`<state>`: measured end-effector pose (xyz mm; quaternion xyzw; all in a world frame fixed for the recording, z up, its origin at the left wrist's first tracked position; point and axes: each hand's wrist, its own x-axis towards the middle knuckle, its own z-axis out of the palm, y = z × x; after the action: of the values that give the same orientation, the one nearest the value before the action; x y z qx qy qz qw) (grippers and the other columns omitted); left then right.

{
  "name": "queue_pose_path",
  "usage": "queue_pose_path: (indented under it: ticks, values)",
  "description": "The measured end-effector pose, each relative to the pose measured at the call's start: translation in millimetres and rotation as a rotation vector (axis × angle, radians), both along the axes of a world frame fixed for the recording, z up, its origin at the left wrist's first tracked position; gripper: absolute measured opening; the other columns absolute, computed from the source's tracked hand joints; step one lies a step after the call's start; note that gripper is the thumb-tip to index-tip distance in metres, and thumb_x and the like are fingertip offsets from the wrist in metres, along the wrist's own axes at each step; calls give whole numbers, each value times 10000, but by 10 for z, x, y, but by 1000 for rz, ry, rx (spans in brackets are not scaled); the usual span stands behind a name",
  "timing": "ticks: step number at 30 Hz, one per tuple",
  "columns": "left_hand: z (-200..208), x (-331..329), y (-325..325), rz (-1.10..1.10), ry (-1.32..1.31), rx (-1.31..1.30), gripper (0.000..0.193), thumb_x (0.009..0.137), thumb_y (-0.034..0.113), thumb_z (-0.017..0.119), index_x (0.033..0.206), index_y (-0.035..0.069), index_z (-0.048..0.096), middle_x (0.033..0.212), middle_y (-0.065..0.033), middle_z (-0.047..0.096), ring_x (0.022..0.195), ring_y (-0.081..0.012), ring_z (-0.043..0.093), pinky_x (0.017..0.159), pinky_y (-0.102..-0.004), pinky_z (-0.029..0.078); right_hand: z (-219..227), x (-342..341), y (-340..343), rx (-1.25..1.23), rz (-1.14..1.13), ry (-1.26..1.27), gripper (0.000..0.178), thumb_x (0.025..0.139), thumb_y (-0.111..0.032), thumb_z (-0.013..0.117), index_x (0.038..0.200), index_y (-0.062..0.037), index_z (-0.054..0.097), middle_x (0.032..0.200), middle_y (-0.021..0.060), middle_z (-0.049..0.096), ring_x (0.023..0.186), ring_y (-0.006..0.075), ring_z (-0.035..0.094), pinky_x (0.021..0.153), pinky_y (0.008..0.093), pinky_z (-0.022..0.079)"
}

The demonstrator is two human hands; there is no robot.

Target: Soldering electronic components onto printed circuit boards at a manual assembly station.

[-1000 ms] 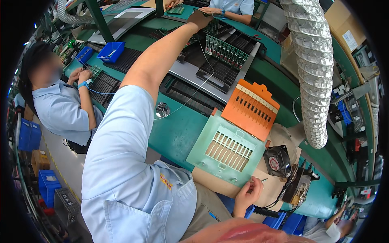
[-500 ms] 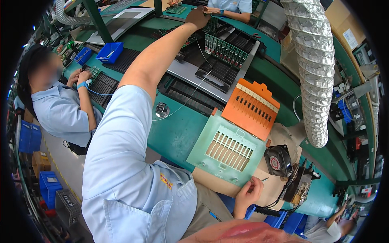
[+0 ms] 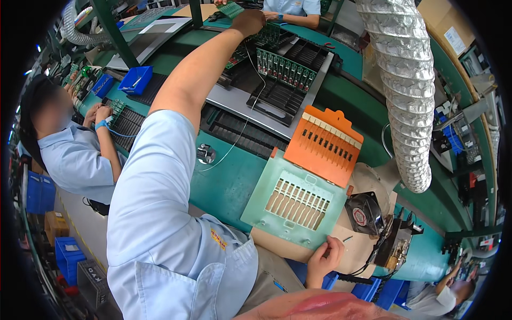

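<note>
My left arm reaches far across the bench. My left hand (image 3: 249,22), dark-looking, is at the circuit boards standing in a black rack (image 3: 282,92); its fingers are hidden. Just beyond it is a green circuit board (image 3: 230,9), beside another person's fingers. My right hand (image 3: 327,254) is curled at the near right corner of a pale green fixture (image 3: 256,205) with a slotted window. Its thumb is against the edge; what its fingers hold, if anything, is hidden. An orange hinged lid (image 3: 320,160) with a row of black clips lies open behind the fixture.
A thin dark rod (image 3: 348,239) lies on brown board near a black fan (image 3: 365,212). A silver flexible duct (image 3: 408,106) hangs at right. A round metal piece (image 3: 206,153) and white cord lie on the green bench. A co-worker (image 3: 80,138) handles boards at left, near a blue bin (image 3: 135,80).
My left hand has shifted slightly at the rack. A green board has risen into view beside it. My right hand has drawn back a little along the fixture's corner. The view has shifted slightly.
</note>
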<state>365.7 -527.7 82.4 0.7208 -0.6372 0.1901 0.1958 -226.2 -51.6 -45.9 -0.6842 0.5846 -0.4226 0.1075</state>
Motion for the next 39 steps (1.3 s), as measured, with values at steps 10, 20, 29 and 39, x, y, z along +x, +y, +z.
queue_pose_path:
  ticks: [10, 20, 29, 39]
  values:
    - [48, 148, -21, -73, -62, 53, 204, 939, 237, 641, 1063, 140, 771, 1018, -85, 774, 883, -351, 724, 767, -478, 554, -10, 0, -51, -27, -2, 27, 281, 822, 114, 580, 1059, -1, 677, 1041, 140, 652, 861, 286, 612, 758, 344, 519]
    - [179, 88, 344, -139, 24, -114, 232, 971, 224, 612, 1145, 145, 743, 1124, -123, 739, 976, -349, 703, 844, -438, 549, 26, 48, -51, -30, 16, 20, 282, 816, 111, 591, 1058, -3, 680, 1049, 138, 657, 869, 289, 624, 770, 349, 526]
    - [724, -1122, 1864, -523, 96, 73, 173, 951, 226, 695, 1050, 116, 785, 1043, -25, 779, 863, -274, 729, 779, -420, 569, -1, 17, -6, -62, 22, -10, 257, 842, 87, 582, 1066, -2, 669, 1079, 138, 653, 904, 279, 612, 795, 340, 512]
    - [519, -1358, 1903, -341, -102, 76, 164, 884, 142, 749, 1034, 88, 789, 1023, -19, 768, 822, -278, 706, 777, -396, 562, -30, -36, 16, -99, 50, -32, 267, 834, 97, 582, 1066, -1, 669, 1077, 137, 652, 910, 282, 614, 796, 343, 519]
